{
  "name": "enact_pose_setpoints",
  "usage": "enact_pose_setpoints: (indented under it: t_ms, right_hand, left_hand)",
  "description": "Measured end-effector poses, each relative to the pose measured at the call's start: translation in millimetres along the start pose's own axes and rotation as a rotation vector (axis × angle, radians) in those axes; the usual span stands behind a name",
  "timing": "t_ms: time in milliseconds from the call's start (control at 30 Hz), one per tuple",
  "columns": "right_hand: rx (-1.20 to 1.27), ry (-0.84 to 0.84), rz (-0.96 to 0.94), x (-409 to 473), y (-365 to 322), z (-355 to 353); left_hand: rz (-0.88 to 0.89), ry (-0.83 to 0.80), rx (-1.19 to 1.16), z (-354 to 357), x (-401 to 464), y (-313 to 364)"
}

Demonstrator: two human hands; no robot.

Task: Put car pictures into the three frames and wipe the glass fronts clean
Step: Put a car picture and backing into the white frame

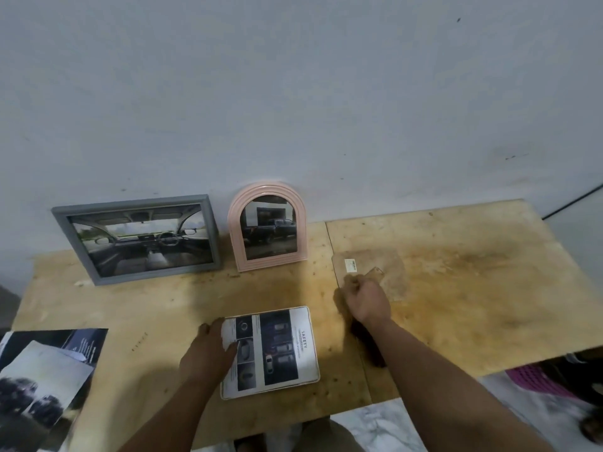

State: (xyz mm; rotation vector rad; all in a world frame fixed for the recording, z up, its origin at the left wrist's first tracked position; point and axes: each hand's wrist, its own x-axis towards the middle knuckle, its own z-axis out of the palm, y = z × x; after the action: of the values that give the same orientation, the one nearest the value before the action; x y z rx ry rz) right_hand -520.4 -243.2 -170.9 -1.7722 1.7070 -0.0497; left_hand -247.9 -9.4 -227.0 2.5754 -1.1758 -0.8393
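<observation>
A plywood table [456,288] is standing against a pale grey wall [293,93], and its wood is showing dark stains on the right part. Below the table edge a white marbled floor [375,425] is showing.

The third frame [270,352], white with rounded corners, is lying flat just right of the left hand [208,350]. Its long axis is running from the person toward the wall, and the printed car page in it, with the word SAFETY, is turned sideways. The left hand is lying flat and open, the fingers touching the frame's left edge.

The right hand [367,301] is closed in a loose fist over the near left corner of a clear glass sheet [375,275], which is lying flat on the table. I cannot tell if the fingers are pinching it or only pressing.

Beyond the left hand, a grey frame [137,238] with a car interior picture and a pink arched frame [269,226] with a dark pickup picture are leaning against the wall. Far left of the left hand, loose car pages [45,380] are lying at the table corner.
</observation>
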Motion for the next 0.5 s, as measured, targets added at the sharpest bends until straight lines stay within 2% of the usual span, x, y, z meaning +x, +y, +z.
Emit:
enact_pose_setpoints:
  t_ms: [133, 267, 500]
  right_hand:
    - [0.032, 0.069, 0.195, 48, 18, -39]
    - [-0.033, 0.002, 0.402, 84, 36, -56]
    - [-0.105, -0.006, 0.516, 112, 51, -47]
  left_hand:
    - [-0.008, 0.048, -0.023, 11, 3, 2]
    - [-0.095, 0.087, -0.048, 17, 1, 9]
    - [-0.088, 0.158, -0.003, 19, -7, 25]
